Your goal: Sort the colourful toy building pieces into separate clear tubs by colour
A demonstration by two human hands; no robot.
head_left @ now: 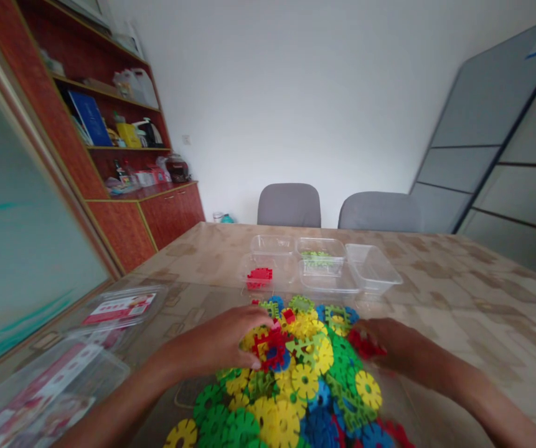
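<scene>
A heap of plastic toy pieces [305, 381] in yellow, green, blue and red covers the near middle of the table. My left hand [235, 339] reaches over its left side, thumb and fingers apart around a red piece [270, 347] lying on the heap. At the heap's right edge, my right hand [384, 342] has its fingers closed on red pieces [365, 344]. Behind the heap, one clear container holds red pieces [259, 277], and another holds light green pieces [317, 258].
Clear containers [374, 267] stand in a group beyond the heap. Clear lids with printed labels [121, 309] lie at the left. Two grey chairs [289, 205] stand behind the table [454, 298]. A red shelf unit [109, 149] is at the back left.
</scene>
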